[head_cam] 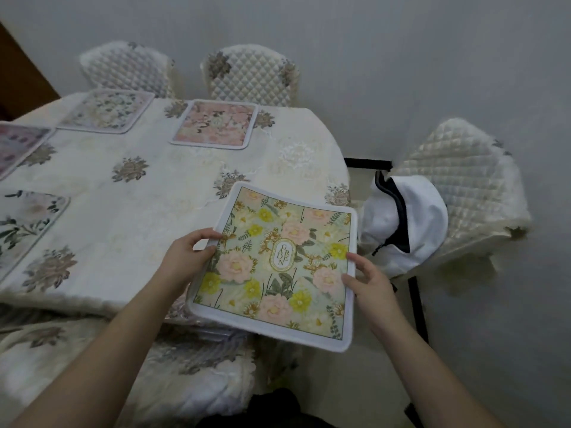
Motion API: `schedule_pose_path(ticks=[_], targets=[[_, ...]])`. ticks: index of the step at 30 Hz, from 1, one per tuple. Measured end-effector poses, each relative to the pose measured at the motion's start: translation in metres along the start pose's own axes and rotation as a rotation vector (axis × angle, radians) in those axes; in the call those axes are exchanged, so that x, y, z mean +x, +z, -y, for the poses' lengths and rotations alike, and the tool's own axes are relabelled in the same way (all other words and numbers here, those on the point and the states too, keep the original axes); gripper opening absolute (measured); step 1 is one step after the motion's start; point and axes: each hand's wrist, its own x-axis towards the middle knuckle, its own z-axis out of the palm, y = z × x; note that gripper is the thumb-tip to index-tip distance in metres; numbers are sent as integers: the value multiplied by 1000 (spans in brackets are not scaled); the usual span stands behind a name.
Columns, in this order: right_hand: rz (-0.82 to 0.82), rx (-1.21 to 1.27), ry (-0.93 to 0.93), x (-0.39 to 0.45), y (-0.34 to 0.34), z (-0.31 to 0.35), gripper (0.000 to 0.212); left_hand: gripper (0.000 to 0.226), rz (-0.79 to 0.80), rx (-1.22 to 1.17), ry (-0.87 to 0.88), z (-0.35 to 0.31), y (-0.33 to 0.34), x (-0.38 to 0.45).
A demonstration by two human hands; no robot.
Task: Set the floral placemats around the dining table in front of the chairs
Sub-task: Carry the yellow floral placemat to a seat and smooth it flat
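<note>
A green floral placemat with pink and yellow flowers hangs over the table's near right corner, held flat by both hands. My left hand pinches its left edge and my right hand grips its right edge. On the dining table lie a pink placemat before the middle far chair, a pale placemat before the left far chair, and two more placemats at the left edge, one purple and one pale with dark leaves.
A quilted chair stands at the table's right end with a white bag with a dark zipper on its seat. A chair back covered in cream cloth sits below my left arm. Grey wall lies behind.
</note>
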Motion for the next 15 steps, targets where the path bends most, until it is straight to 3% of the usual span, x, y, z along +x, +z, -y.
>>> schedule_pose_path(ticks=[7,15], targets=[[107,-87,19,64,41,23,38,34,-112,-22,-52,13,-24,34],[176,-221,-70,104,97,23,38,28,-266,16,-194,32,-46,64]])
